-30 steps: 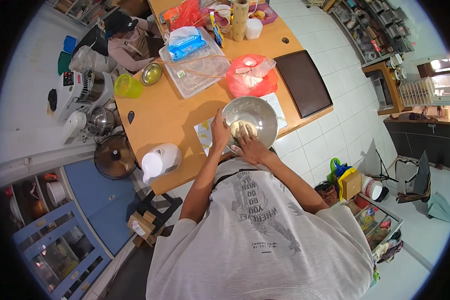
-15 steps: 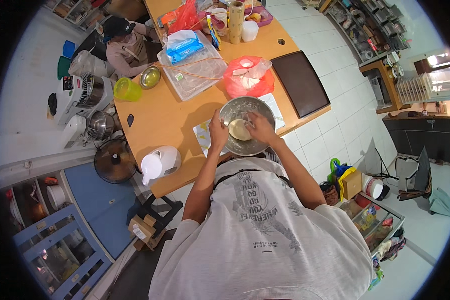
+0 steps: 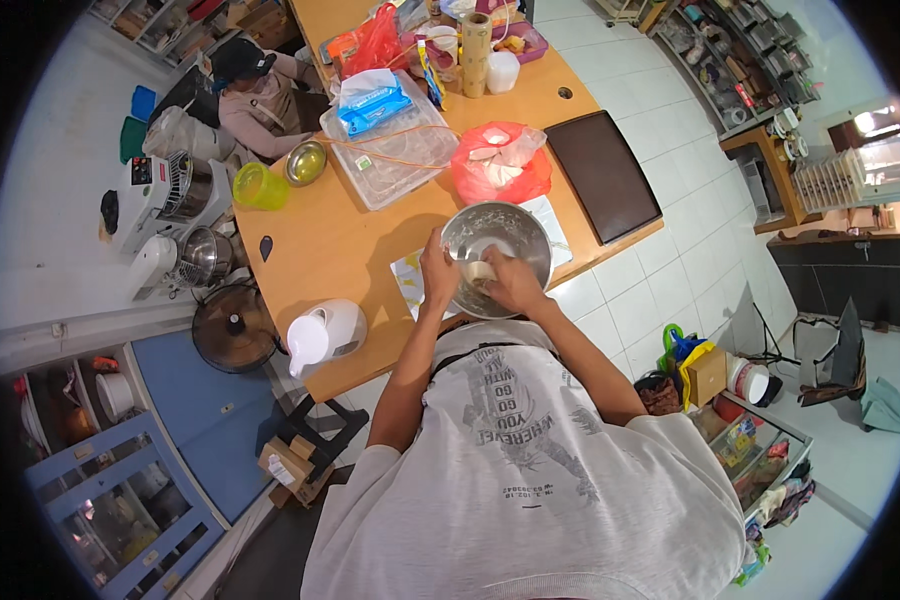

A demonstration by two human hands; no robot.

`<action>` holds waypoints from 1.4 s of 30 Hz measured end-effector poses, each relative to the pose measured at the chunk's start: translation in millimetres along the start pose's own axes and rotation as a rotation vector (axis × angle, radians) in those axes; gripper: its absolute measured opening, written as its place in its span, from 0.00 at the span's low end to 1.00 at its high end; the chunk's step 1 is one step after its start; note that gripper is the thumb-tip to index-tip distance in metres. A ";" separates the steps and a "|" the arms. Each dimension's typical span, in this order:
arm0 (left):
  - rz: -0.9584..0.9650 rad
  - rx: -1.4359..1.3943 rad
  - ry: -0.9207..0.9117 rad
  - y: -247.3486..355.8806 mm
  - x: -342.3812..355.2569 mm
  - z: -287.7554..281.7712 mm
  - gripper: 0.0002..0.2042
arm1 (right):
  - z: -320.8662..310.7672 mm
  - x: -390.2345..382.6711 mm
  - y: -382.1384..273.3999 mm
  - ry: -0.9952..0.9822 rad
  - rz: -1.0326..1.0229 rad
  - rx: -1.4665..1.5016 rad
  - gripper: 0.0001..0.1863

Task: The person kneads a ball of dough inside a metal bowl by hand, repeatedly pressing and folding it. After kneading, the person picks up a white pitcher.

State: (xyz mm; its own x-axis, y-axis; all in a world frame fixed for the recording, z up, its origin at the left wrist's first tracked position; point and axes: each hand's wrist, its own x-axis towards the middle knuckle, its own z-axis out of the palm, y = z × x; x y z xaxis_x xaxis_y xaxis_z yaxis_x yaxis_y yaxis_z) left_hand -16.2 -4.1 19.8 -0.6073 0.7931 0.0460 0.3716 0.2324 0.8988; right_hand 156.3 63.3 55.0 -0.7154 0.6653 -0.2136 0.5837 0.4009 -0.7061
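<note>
A steel bowl [image 3: 513, 235] sits on a patterned white sheet [image 3: 406, 284] at the front of the wooden table [image 3: 350, 255]. My left hand [image 3: 437, 265] grips the bowl's left rim with closed fingers. Inside the bowl, my right hand [image 3: 507, 277] has its fingers curled on a pale lump of dough [image 3: 478, 271], which they partly hide. Just beyond the bowl lies a red plastic bag [image 3: 495, 165] with white contents.
A white jug [image 3: 325, 338] stands front left. A dark tray [image 3: 600, 170], clear lidded box [image 3: 400, 160], green container [image 3: 260, 185] and small metal bowl [image 3: 305, 163] share the table. A person [image 3: 260, 110] works at the upper left beside mixers [image 3: 170, 200].
My right hand has gone from spread fingers pressing on the dough to curled fingers around it. My left hand stays at the bowl's rim.
</note>
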 end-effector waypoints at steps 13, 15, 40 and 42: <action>-0.005 0.061 -0.018 9.0 -3.4 -3.7 0.22 | -22.4 -13.9 15.6 0.043 -0.099 -0.139 0.32; -0.033 0.083 -0.015 5.2 -2.2 -1.9 0.22 | -33.0 -23.8 3.6 -0.147 -0.055 -0.174 0.34; -0.035 0.025 -0.035 3.1 -4.9 -3.5 0.26 | -31.5 1.3 -5.1 -0.091 -0.189 -0.068 0.29; -0.021 0.033 -0.032 12.8 -3.1 -4.2 0.25 | -25.6 -10.4 -0.4 -0.246 -0.156 -0.201 0.31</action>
State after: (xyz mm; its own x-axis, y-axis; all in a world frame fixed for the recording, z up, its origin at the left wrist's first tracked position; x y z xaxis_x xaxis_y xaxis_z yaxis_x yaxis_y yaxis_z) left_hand -12.5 -5.9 33.1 -0.5928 0.8053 0.0126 0.3823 0.2676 0.8844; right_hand 173.3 72.3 74.8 -0.8587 0.4246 -0.2870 0.5065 0.6177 -0.6016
